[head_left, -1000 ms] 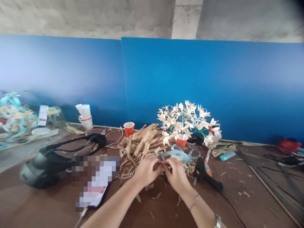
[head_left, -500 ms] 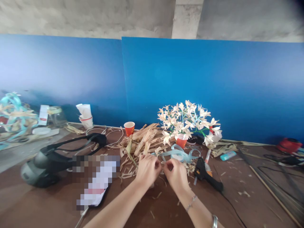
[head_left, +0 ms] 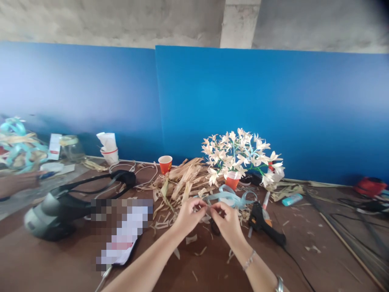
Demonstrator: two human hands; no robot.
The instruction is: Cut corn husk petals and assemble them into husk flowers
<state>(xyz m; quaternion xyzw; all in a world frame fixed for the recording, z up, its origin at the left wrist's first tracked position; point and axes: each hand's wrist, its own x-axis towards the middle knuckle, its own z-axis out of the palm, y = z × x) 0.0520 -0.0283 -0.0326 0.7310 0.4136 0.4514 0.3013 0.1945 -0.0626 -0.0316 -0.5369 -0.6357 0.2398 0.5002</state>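
Observation:
My left hand (head_left: 189, 215) and my right hand (head_left: 226, 221) meet above the brown table, thumb and fingers of each pinched together. Whatever sits between the fingertips is too small to make out. Just beyond them lies a loose bundle of light blue ribbon (head_left: 232, 197). Behind and to the left spreads a heap of dry corn husks (head_left: 188, 176). Cream husk flowers (head_left: 234, 152) on green and blue stems stand in red and white paper cups (head_left: 232, 181). A black glue gun (head_left: 266, 225) rests to the right of my right hand.
On the left are a black headset (head_left: 51, 215), a blurred-out phone (head_left: 126, 235) and another person's arm (head_left: 20, 183). A red paper cup (head_left: 165, 165) stands near the blue partition (head_left: 258, 89). Cables (head_left: 358, 219) trail on the right, beyond a turquoise packet (head_left: 292, 199).
My fingers have straightened somewhat and the fingertips now come together. Scraps beneath the hands show more. Another person's arm has come in at the left edge.

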